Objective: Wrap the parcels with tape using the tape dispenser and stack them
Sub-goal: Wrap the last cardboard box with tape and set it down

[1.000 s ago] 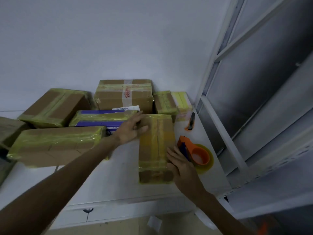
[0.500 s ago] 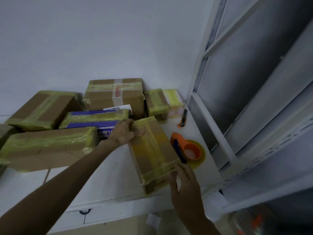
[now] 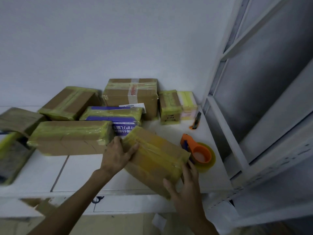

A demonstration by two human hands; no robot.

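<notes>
A brown cardboard parcel (image 3: 155, 158) banded with yellow tape lies slanted on the white table (image 3: 81, 172), one corner past the front edge. My left hand (image 3: 118, 155) holds its far left end, thumb on top. My right hand (image 3: 184, 185) holds its near right end, fingers along the side. The orange tape dispenser (image 3: 197, 150) with a yellow roll stands just right of the parcel. Several taped parcels sit behind: a long one (image 3: 71, 137), a purple one (image 3: 115, 117), a large box (image 3: 132, 95).
An orange-tipped box cutter (image 3: 196, 122) lies near the back right. A small taped box (image 3: 169, 106) and a pale pink-yellow box (image 3: 188, 103) stand by the wall. A white metal shelf frame (image 3: 225, 138) borders the table's right side. More parcels (image 3: 18, 119) crowd the left.
The parcel has turned from lengthwise to slanted and slid toward the front edge. My right hand moved from its right side down to its near end; my left hand stayed on the far end.
</notes>
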